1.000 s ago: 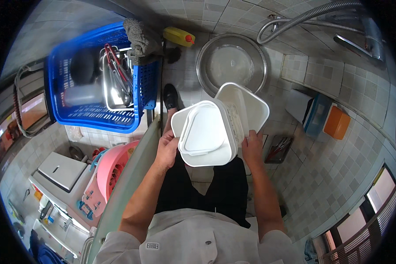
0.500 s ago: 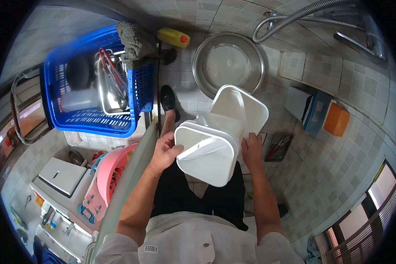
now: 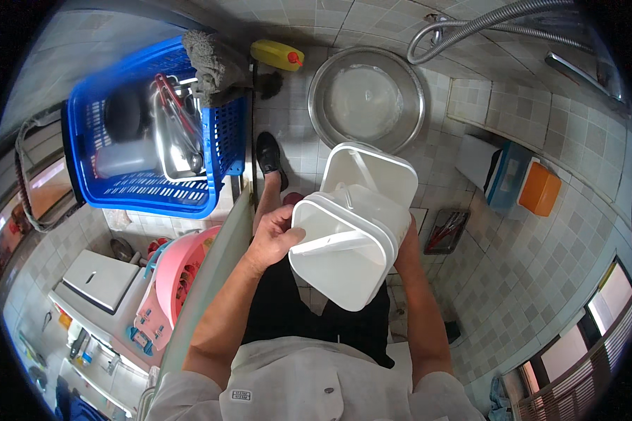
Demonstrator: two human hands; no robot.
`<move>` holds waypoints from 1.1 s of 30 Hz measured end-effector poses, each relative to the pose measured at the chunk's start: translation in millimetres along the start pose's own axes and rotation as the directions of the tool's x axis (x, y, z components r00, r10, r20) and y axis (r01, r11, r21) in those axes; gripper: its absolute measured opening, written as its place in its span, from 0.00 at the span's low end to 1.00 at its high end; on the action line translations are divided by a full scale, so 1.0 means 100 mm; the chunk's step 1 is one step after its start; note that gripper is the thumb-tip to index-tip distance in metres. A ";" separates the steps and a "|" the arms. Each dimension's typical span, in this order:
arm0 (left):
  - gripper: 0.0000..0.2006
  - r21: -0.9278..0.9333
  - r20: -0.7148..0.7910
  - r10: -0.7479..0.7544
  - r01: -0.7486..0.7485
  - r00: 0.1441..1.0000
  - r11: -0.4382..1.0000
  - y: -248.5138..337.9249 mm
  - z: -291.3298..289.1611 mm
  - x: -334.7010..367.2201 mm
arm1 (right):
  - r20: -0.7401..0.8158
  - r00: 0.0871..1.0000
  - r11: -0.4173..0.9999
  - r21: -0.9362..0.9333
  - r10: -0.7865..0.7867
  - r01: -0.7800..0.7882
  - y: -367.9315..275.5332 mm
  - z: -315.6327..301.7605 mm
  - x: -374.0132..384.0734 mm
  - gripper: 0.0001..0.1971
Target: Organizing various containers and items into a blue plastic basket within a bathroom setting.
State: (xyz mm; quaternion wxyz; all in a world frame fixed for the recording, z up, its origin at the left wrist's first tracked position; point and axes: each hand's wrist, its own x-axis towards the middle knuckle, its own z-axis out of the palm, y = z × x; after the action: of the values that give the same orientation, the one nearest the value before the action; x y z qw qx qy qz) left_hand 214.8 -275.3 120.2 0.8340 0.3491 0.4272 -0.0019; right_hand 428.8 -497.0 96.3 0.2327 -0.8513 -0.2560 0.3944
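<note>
I hold white square plastic buckets above my lap, their open mouths and thick rims showing. The nearer bucket [image 3: 340, 270] tilts its mouth toward me, with a flat white handle across it. Its rim looks doubled, as if one is nested in another. A farther white bucket [image 3: 393, 168], also with a handle strip, faces away and touches it. My left hand [image 3: 274, 242] grips the near rim at its left side, thumb over the edge. Against the right wall of the buckets lies my right hand [image 3: 407, 245], its fingers mostly hidden behind them.
A wide metal basin [image 3: 365, 102] of cloudy liquid stands on the tiled floor beyond. At left are a blue basket [image 3: 144, 200] of kitchenware, a yellow jug [image 3: 277, 54] and a pink basin [image 3: 170, 277]. A metal tray [image 3: 447, 231] and an orange box [image 3: 541, 188] sit right.
The buckets have turned and shifted slightly, the near mouth moving right and down, the far one left. My right hand has slid along the side, and its fingers are now hidden.
</note>
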 end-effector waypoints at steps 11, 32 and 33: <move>0.17 0.004 0.044 0.043 -0.043 0.998 0.999 0.08 0.01 0.04 | 0.098 0.995 0.995 -0.104 0.014 -0.004 -0.23 -0.16 0.02 0.21; 0.20 0.199 -0.185 -0.087 0.124 0.979 0.972 -0.28 -0.13 0.48 | -0.268 0.896 0.929 0.212 0.354 -0.303 1.59 0.61 0.14 0.11; 0.20 0.237 -0.166 -0.075 0.114 0.983 0.965 -0.29 -0.11 0.53 | -0.296 0.897 0.936 0.225 0.330 -0.270 1.69 0.70 0.17 0.11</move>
State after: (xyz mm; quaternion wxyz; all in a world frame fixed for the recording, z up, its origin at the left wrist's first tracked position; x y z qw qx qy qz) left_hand 232.2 -275.0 61.4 0.7476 0.4279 0.5035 -0.0675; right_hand 426.1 -601.4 -55.1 0.2834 -0.9101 -0.0426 0.2994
